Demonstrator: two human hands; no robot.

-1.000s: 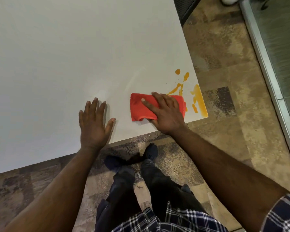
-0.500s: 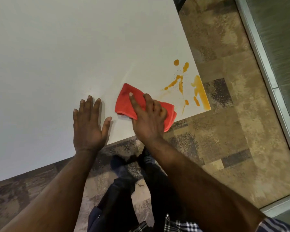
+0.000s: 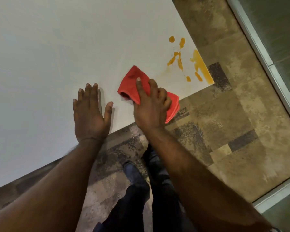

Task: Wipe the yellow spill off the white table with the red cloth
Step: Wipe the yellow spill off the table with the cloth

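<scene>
Red cloth (image 3: 132, 81) clenched under right hand (image 3: 151, 111) fingers; yellow spill (image 3: 199, 66) beyond fingertips; left hand (image 3: 89, 114) released flat on table (image 3: 57, 47).

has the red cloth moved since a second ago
Yes. The red cloth was against the yellow spill; now it sits back from it, toward the left hand, overhanging the white table edge.

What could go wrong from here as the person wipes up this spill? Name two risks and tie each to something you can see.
1. The yellow spill runs right to the table edge, so a stroke that way could push it onto the floor.
2. The red cloth hangs partly off the near edge under the right hand; it might slip off or smear sideways.
</scene>
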